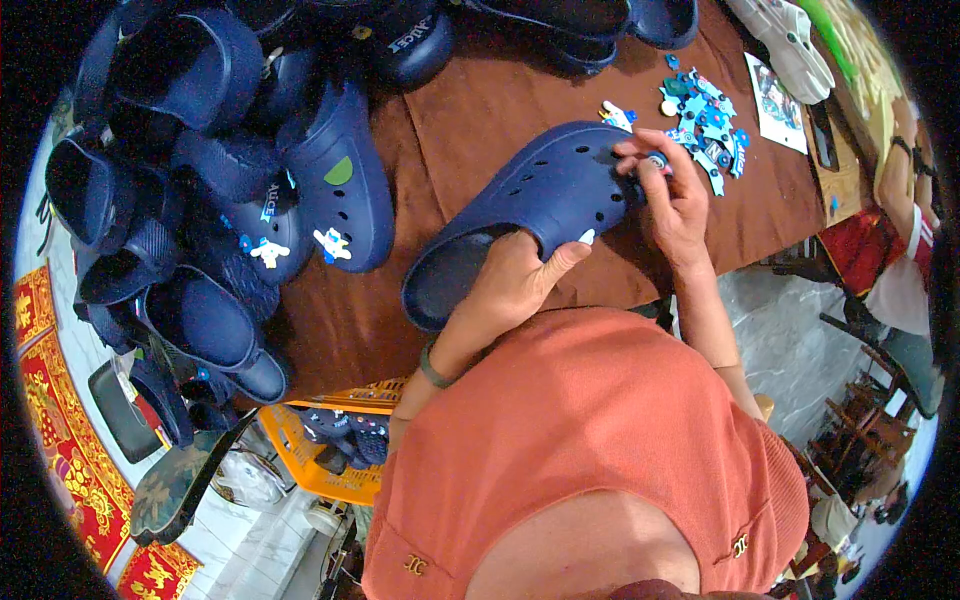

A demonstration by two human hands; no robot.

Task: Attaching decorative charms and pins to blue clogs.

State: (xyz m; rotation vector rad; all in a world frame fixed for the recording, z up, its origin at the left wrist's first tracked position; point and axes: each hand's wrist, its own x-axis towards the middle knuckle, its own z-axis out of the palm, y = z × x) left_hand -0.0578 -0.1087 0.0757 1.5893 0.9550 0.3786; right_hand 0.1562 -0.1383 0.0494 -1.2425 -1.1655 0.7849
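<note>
A navy blue clog (545,175) with round vent holes lies slanted across the brown cloth, its toe pointing to the upper right. My left hand (518,275) reaches into its opening, the thumb pressed on the outer edge and the fingers hidden inside. At the toe, my right hand (677,200) pinches a small blue shoe charm (656,160) between thumb and fingers, close to the holes. Beyond the toe lies a white and blue character charm (618,116). Several blue charms (708,125) are heaped to the right of it.
Several navy clogs crowd the left side, one with a green patch and a white charm (340,185). A printed card (777,103) and white shoes (788,45) lie far right. Below the table edge sits an orange basket (300,455) holding clogs. Another person's arm (895,175) shows at right.
</note>
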